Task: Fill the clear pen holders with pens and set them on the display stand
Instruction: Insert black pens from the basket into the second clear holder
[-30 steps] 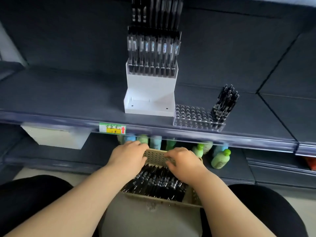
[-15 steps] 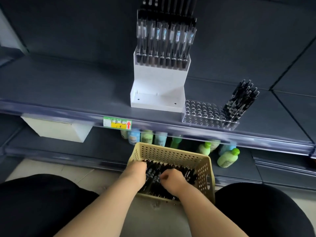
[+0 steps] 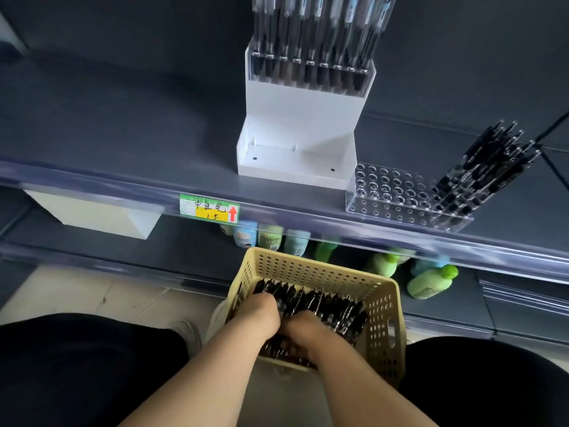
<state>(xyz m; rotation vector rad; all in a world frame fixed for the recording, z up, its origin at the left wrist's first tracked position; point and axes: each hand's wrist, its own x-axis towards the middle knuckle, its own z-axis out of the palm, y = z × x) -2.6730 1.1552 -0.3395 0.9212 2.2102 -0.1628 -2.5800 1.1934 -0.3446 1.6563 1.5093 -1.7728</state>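
Note:
A beige perforated basket full of black pens sits between my knees. Both hands are down inside it, knuckles up, fingers buried among the pens: my left hand beside my right hand, touching each other. Whether either one grips pens is hidden. On the shelf above, a clear pen holder with rows of holes lies near the edge; black pens fill its right end only. Left of it stands the white display stand, its upper tier carrying a filled clear holder and its lower step bare.
The grey shelf has a clear front rail with a green and yellow price tag. Several pale green and blue bottles stand on the lower shelf behind the basket. A white box hangs under the shelf at left.
The view has tilted down and moved closer. Both hands went from the basket's far rim deeper into the pens, toward its near side.

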